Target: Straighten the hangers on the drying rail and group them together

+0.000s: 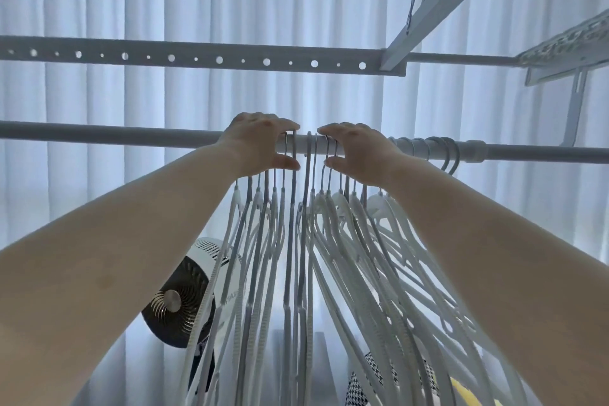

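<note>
Our left hand and right hand each wrap around hooks on the rail. Most hangers are bunched. A few hooks on the right still wait.

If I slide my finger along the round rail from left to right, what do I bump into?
Bare rail → left hand → loose hooks in the gap → right hand → bunch of hooks → rail joint collar.
</note>
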The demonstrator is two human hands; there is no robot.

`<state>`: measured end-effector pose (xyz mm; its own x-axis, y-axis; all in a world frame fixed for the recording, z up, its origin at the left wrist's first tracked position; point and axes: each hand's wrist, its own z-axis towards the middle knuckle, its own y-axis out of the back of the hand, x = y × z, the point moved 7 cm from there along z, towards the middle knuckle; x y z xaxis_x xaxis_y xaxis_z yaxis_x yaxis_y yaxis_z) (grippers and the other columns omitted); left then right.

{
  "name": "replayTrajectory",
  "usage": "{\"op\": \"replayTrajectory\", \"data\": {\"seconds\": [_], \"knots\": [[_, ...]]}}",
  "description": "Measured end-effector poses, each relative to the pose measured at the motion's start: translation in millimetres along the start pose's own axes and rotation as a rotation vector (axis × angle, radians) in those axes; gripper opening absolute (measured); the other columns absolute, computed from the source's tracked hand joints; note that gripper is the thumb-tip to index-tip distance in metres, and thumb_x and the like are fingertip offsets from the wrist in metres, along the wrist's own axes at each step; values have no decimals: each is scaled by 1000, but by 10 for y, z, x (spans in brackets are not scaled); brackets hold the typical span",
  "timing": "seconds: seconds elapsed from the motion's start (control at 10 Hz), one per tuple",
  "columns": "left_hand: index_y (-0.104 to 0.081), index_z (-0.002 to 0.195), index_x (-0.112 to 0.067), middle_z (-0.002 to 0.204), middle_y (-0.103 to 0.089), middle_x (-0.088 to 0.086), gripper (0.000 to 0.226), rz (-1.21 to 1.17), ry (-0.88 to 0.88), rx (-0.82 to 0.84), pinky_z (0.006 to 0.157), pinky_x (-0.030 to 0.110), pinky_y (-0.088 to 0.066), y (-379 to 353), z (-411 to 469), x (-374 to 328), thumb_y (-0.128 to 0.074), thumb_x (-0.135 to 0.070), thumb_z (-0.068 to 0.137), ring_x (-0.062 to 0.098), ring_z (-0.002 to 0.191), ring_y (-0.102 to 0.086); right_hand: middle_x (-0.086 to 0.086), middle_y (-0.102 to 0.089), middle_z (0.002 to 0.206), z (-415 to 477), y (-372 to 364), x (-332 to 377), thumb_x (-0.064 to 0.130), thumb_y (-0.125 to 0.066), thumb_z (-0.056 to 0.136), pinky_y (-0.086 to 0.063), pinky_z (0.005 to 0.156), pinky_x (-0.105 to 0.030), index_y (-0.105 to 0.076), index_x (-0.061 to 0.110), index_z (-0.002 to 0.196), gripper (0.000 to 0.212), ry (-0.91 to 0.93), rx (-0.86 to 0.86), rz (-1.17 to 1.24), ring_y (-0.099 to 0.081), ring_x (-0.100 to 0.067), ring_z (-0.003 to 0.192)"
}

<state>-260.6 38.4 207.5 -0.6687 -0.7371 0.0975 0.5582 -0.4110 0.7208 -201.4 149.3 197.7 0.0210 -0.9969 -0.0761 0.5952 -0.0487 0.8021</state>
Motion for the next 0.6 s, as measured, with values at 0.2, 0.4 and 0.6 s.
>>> {"op": "replayTrajectory", "data": {"seconds": [0.2, 0.4, 0.6], "knots": [[-34, 138, -21, 136, -50, 7, 77, -24, 7, 19, 107, 40, -25, 25, -29, 5, -65, -49, 72, 27, 127, -41, -2, -39, 145, -10, 1, 18, 24, -49, 90, -25, 108, -36, -25, 20, 142, 56, -7, 8, 1, -32, -25, 132], [-33, 138, -22, 144, -41, 5, 76, -150, 49, -74, 111, 39, -19, 178, -264, 135, -63, -48, 74, 26, 132, -35, -1, -30, 150, -106, 38, 46, 26, -52, 88, -17, 113, -37, -24, 20, 142, 61, 0, -36, 22, -23, -24, 138], [-44, 132, -17, 138, -49, 8, 56, -251, 157, -149, 107, 45, -31, 262, -724, 436, -58, -39, 83, 29, 127, -42, -5, -34, 147, -376, 164, 97, 24, -53, 87, -19, 113, -38, -31, 17, 138, 56, -38, -74, 18, -25, -24, 136]]}}
